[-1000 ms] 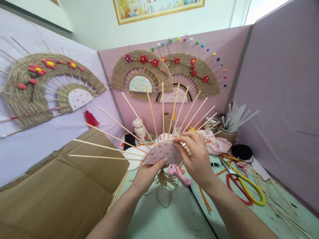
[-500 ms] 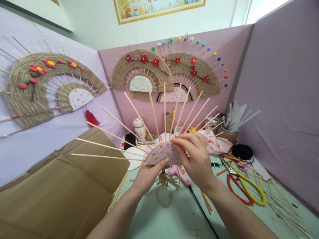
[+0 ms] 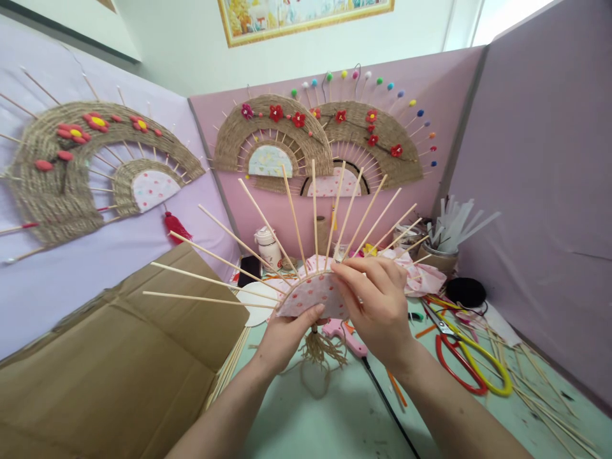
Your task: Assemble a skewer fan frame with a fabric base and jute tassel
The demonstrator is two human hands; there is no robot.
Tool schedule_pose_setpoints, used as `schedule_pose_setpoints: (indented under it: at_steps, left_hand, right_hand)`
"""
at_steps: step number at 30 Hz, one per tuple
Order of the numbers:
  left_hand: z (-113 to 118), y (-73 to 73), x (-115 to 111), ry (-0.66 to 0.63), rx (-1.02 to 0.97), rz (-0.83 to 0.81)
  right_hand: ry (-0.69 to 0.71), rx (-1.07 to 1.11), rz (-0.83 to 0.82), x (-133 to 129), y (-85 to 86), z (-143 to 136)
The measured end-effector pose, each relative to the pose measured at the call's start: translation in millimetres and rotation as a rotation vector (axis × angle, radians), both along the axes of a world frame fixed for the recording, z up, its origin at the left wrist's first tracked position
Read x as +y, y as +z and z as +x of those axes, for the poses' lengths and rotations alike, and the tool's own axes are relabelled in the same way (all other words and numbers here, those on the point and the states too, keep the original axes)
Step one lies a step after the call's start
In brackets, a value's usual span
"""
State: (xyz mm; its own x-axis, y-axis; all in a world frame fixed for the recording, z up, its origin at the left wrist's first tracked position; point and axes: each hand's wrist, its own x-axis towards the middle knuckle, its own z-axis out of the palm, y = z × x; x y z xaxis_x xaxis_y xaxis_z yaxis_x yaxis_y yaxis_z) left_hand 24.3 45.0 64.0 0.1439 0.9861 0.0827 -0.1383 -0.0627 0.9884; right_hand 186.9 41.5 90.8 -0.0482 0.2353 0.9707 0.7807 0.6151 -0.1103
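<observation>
A half-round piece covered in pink dotted fabric (image 3: 308,294) is held up over the table, with thin wooden sticks (image 3: 262,220) fanning out from its curved edge. My left hand (image 3: 284,335) is closed on its lower left edge, thumb on the front face. At the right part of the curved edge, my right hand (image 3: 375,303) pinches the rim with thumb and fingertips, covering the right end of the piece. A twine tassel (image 3: 321,349) hangs just below the fabric.
A pink glue gun (image 3: 351,339) lies under my hands, its black cord running forward. Scissors with red and yellow handles (image 3: 471,363) and loose sticks lie right. Cardboard (image 3: 143,338) covers the left. Behind stand a white bottle (image 3: 268,248) and a pot of glue sticks (image 3: 438,258); finished fans hang on the panels.
The sticks on the left have shifted slightly right as the fan turned a little. My right hand has moved slightly right along the rim. Both hands keep their hold.
</observation>
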Motion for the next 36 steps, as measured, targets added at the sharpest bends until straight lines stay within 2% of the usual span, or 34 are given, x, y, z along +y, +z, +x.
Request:
schedule_pose_setpoints:
  at_steps: [7, 15, 23, 28, 32, 36]
  left_hand:
    - [0.6, 2.7, -1.5, 0.040, 0.054, 0.041]
    - [3.8, 17.4, -9.5, 0.061, 0.093, 0.103]
    - [1.2, 13.0, -6.8, 0.105, 0.152, 0.085]
    - [-2.1, 11.4, -6.2, 0.120, 0.211, 0.040]
    - [0.7, 14.7, -7.8, 0.209, 0.177, 0.085]
    - [3.7, 18.2, -9.0, 0.165, 0.152, 0.123]
  right_hand:
    - [0.076, -0.129, 0.008, -7.7, 0.0, -9.4]
    - [0.049, -0.154, 0.010, -9.2, -0.7, -11.7]
    - [0.069, -0.141, 0.061, -11.7, -4.0, -12.4]
    - [0.103, -0.210, 0.027, -12.3, -6.0, -17.2]
    - [0.118, -0.197, 0.048, -12.9, -6.4, -20.0]
    - [0.104, -0.179, 0.057, -13.8, -6.3, -21.8]
